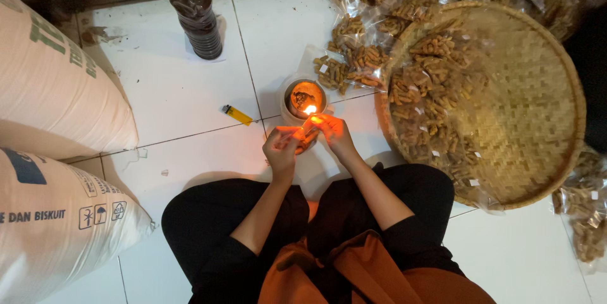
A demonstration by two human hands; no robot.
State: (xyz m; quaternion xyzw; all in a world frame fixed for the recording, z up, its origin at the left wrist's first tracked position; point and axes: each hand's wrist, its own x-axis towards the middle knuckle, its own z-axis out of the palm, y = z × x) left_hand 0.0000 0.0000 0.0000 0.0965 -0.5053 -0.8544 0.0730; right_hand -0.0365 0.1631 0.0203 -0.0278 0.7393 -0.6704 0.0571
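A cup (305,97) stands on the floor (171,89) just beyond the hands (310,136); lighter (237,114) to its left, basket (537,108) right, bottle (196,16) behind.

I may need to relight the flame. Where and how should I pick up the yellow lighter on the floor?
Pinch the yellow lighter across its narrow sides at mid-body, coming straight down from above. It lies flat on the white tile floor, slanted, with bare tile all around. Probably the left hand is nearer.
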